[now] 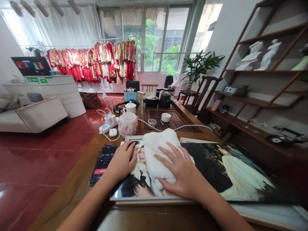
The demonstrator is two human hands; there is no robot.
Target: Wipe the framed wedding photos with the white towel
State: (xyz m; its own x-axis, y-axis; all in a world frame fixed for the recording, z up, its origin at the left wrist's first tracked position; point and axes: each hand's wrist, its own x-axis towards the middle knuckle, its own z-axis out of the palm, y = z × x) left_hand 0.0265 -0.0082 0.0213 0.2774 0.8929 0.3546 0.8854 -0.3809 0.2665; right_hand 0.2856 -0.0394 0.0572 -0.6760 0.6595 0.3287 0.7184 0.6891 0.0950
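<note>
The single view is worn on the person's head and looks from just above the near edge of the wooden table (79, 189), facing forward and tilted down along its length. The left hand (122, 162) and right hand (178, 170) lie very near the lens, in the lower middle of the frame. The wide, curving field also reaches the red tile floor (36, 160) on the left, the shelves (264, 70) on the right, and the window (144, 38) far ahead at the top.
</note>
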